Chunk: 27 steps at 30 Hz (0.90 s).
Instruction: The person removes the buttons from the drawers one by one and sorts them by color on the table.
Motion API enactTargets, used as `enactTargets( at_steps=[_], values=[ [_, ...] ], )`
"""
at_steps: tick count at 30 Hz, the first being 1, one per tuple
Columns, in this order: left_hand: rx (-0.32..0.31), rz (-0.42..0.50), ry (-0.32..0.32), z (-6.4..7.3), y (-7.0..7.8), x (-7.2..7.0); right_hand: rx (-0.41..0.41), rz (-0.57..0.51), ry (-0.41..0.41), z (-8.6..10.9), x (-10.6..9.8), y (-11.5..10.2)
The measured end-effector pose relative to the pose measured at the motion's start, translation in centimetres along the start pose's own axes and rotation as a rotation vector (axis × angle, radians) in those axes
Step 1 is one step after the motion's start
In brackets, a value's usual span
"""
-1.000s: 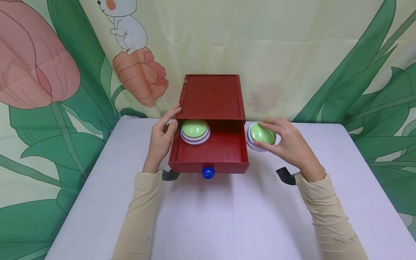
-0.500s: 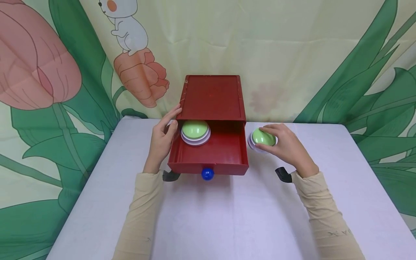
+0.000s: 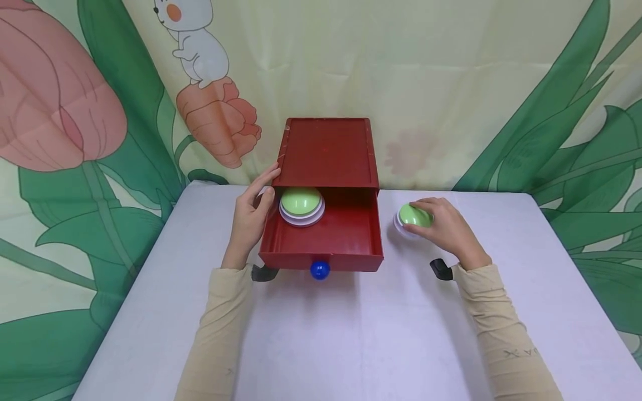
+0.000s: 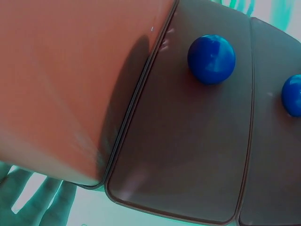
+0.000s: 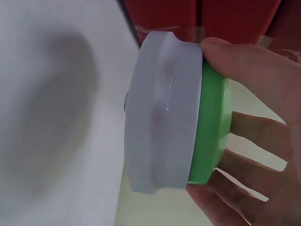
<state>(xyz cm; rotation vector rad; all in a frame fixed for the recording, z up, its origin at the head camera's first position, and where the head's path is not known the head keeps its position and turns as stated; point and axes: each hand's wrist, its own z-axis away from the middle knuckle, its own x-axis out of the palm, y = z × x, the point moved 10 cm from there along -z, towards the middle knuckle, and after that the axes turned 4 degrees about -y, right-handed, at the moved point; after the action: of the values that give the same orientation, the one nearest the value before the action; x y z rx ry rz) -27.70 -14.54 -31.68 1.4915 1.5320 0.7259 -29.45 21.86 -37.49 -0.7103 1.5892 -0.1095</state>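
Observation:
A red drawer cabinet (image 3: 328, 150) stands at the far middle of the table, its top drawer (image 3: 346, 239) pulled out. In that drawer's back left corner sits a green-domed push button (image 3: 300, 203) on a white base. My left hand (image 3: 248, 217) rests against the cabinet's left side, fingers extended; some of its fingers (image 4: 59, 205) show in the left wrist view. Right of the cabinet, my right hand (image 3: 446, 225) grips a second green-domed push button (image 3: 413, 216) by its dome. The right wrist view shows this button's white base (image 5: 162, 113) raised off the table.
Blue knobs mark the drawer fronts, one (image 3: 320, 270) on the pulled-out drawer and another (image 4: 211, 59) lower down. A white cloth covers the table (image 3: 321, 345). Behind it hangs a printed curtain (image 3: 426, 83) with plants and a rabbit.
My right hand has moved slightly right and toward me with the push button, away from the cabinet's side. The left hand and the drawer have stayed in place.

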Motion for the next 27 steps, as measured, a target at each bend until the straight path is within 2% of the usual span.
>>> enactTargets(
  at_steps=[12, 21, 24, 27],
  values=[
    [0.043, 0.025, 0.002, 0.1, 0.0, 0.0, 0.022, 0.018, -0.014, -0.1, 1.0, 2.7],
    [0.013, 0.013, 0.010, 0.1, 0.0, 0.0, 0.042, 0.016, -0.046, -0.2, 1.6, 3.5],
    [-0.002, 0.019, 0.007, 0.2, 0.9, 0.2, 0.038, 0.017, -0.048, -0.2, 1.8, 3.6],
    [0.007, 0.019, 0.006, 0.2, 0.9, 0.2, 0.040, 0.019, -0.050, -0.2, 1.9, 3.9]
  ],
)
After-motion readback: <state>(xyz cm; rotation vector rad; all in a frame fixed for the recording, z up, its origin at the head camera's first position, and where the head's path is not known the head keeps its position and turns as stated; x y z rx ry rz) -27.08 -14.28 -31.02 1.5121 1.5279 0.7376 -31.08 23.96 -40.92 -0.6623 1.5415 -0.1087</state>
